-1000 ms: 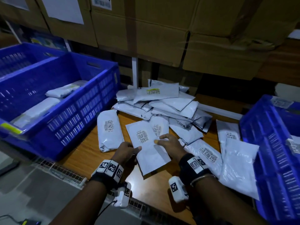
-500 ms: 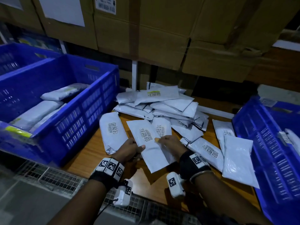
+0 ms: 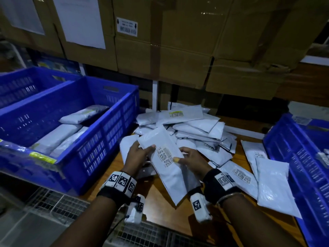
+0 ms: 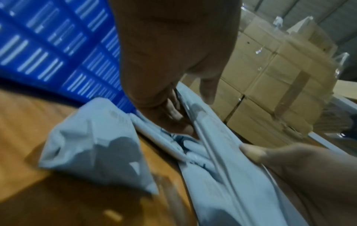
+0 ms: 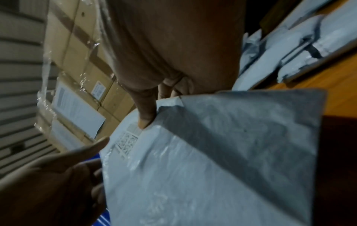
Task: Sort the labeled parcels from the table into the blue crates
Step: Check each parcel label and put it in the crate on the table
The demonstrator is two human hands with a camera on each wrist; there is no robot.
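1. Fingers clamped on both long edges: the left hand pinches a white parcel with its thumb on top and fingers beneath, while the right hand grips the opposite edge, thumb pressed beside the label.
2. The parcel is held clear of the wooden table, tilted, label side up toward the head camera, above the near part of the heap.
3. The label carries two square codes and a barcode; no text on it can be read. The right wrist view shows the same codes, blurred.
4. Sorting looks well short of finished: a heap of parcels remains at the back of the table, and several more lie flat at the right.
5. The left blue crate already holds a few parcels; the right blue crate shows at least one near its edge.
6. One heap parcel bears a yellow-edged label, illegible.
7. Behind, a cardboard carton wears a white sticker with arrows; its wording is too small to read.
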